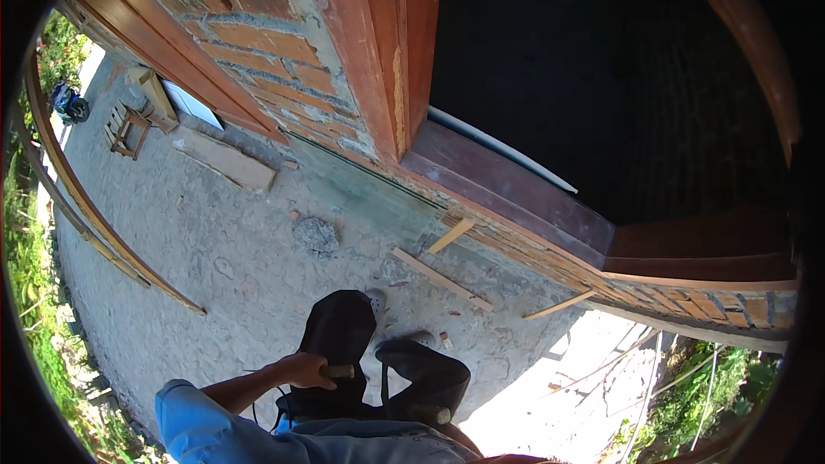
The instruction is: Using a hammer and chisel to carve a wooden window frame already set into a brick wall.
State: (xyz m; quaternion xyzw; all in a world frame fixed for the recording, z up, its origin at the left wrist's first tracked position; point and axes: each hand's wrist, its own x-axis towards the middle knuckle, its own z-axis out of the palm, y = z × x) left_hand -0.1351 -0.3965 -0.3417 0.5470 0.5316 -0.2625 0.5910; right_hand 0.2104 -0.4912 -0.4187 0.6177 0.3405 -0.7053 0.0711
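My left hand (302, 370) is closed around a short, pale wooden handle (339, 371), held in front of my dark trousers (342, 326). The rest of that tool is hidden, so its kind does not show. Near the right side of my lap there is a dark, rod-like thing with a pale round end (443, 416). A sliver of my right arm (460, 438) shows just below it. The fingers of my right hand are hidden, and I cannot tell whether they grip this thing.
A brick wall (266, 43) with a wooden window frame (378, 51) rises ahead. Thin wood strips (443, 278), a grey rubble lump (315, 236) and a plank (225, 161) lie on the concrete floor (198, 232). Long curved poles (112, 228) stretch along the left. A small wooden stool (129, 131) stands farther back.
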